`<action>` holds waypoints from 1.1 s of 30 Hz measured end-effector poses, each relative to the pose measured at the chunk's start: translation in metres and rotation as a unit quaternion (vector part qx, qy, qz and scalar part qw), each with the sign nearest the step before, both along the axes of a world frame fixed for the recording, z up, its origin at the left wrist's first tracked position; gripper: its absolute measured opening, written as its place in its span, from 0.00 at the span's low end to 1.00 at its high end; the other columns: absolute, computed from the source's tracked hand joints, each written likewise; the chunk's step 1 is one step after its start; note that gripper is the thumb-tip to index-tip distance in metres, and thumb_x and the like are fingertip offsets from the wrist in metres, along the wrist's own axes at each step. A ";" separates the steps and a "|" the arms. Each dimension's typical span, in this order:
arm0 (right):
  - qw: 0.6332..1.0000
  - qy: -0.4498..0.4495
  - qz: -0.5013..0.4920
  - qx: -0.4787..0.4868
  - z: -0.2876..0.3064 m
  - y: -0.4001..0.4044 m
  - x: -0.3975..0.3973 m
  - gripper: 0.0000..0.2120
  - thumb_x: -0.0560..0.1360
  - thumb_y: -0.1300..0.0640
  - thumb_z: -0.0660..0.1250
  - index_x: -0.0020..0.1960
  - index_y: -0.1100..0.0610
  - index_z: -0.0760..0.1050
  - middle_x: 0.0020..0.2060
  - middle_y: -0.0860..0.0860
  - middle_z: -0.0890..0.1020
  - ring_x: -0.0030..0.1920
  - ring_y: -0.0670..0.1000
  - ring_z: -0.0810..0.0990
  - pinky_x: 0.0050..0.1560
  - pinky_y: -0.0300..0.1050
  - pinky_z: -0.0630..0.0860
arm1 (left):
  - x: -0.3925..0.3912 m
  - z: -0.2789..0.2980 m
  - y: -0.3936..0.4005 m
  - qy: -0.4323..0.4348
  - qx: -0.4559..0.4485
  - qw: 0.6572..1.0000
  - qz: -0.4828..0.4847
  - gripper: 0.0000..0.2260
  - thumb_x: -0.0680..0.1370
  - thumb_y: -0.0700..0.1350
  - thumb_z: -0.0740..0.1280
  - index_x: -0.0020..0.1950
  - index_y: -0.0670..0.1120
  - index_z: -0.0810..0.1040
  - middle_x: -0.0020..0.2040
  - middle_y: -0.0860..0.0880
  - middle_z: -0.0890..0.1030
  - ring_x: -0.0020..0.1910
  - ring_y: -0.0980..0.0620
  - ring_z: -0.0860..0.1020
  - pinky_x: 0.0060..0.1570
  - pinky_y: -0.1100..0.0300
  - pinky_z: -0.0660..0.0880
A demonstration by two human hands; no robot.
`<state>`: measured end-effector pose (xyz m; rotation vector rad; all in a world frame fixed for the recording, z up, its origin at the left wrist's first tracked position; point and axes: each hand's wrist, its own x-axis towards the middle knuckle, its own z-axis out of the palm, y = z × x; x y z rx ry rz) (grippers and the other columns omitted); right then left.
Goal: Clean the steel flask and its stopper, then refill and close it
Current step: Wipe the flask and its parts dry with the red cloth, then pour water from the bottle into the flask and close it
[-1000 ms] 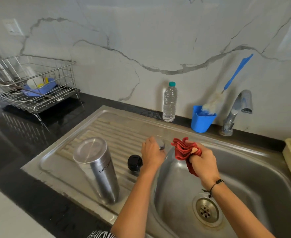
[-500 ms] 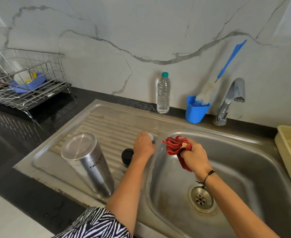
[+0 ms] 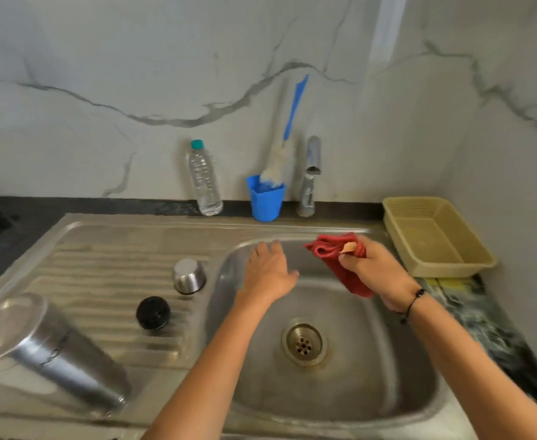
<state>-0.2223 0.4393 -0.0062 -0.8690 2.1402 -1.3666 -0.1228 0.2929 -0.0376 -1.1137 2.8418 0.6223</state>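
Left hand [image 3: 268,271] hovering flat, fingers relaxed, over sink [image 3: 340,392]; right hand [image 3: 376,271] gripping red cloth [image 3: 330,249]; steel flask [image 3: 48,354] standing inverted on drainboard.

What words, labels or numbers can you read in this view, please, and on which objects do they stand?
None can be read.
Flask: dark lettering on its side, too blurred to read.
Water bottle: no label shows.

Sink basin [image 3: 340,395] open at lower centre, cap [image 3: 188,276], stopper [image 3: 153,313], flask [image 3: 48,354] crowding drainboard left, basket [image 3: 435,236] blocking right.
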 end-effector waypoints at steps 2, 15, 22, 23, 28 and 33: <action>0.998 0.001 -0.035 -0.043 0.013 0.024 -0.027 0.15 0.75 0.68 0.63 0.53 0.50 0.77 0.46 0.46 0.82 0.48 0.47 0.79 0.56 0.45 0.72 | -0.020 0.000 0.017 -0.021 0.018 0.999 -0.044 0.34 0.78 0.53 0.64 0.78 0.44 0.51 0.77 0.39 0.53 0.76 0.41 0.53 0.72 0.49 0.57; 0.914 0.267 -0.103 0.286 -0.007 0.054 -0.185 0.11 0.77 0.61 0.61 0.59 0.59 0.73 0.53 0.55 0.79 0.53 0.58 0.77 0.48 0.44 0.71 | -0.105 -0.005 0.079 -0.118 0.044 0.979 -0.159 0.30 0.79 0.52 0.63 0.76 0.42 0.56 0.75 0.40 0.58 0.74 0.40 0.57 0.70 0.47 0.62; 0.822 0.229 0.072 0.517 -0.029 0.045 -0.196 0.16 0.74 0.58 0.65 0.60 0.61 0.74 0.57 0.56 0.77 0.56 0.56 0.75 0.53 0.45 0.73 | -0.095 -0.002 0.085 -0.120 0.029 0.982 -0.147 0.30 0.79 0.51 0.63 0.76 0.43 0.56 0.74 0.40 0.59 0.74 0.41 0.57 0.69 0.48 0.62; 0.821 0.221 0.081 0.520 -0.025 0.045 -0.198 0.18 0.72 0.59 0.67 0.61 0.61 0.73 0.57 0.56 0.77 0.56 0.55 0.76 0.52 0.44 0.75 | -0.092 0.000 0.084 -0.117 0.028 0.982 -0.144 0.30 0.79 0.50 0.63 0.76 0.43 0.56 0.74 0.40 0.58 0.74 0.41 0.57 0.70 0.48 0.62; 0.810 0.287 0.077 0.505 0.002 0.044 -0.160 0.14 0.73 0.59 0.63 0.58 0.61 0.75 0.51 0.56 0.79 0.48 0.55 0.76 0.44 0.43 0.71 | -0.063 0.014 0.084 -0.100 0.012 0.987 -0.123 0.30 0.79 0.51 0.63 0.76 0.44 0.56 0.75 0.40 0.57 0.74 0.41 0.56 0.70 0.48 0.61; 0.842 0.346 0.173 0.377 0.018 0.004 -0.068 0.14 0.76 0.53 0.61 0.56 0.61 0.76 0.55 0.57 0.79 0.55 0.57 0.77 0.49 0.43 0.72 | -0.004 0.054 0.072 -0.101 -0.056 0.992 -0.051 0.30 0.79 0.54 0.63 0.76 0.45 0.56 0.76 0.40 0.55 0.75 0.41 0.54 0.72 0.46 0.57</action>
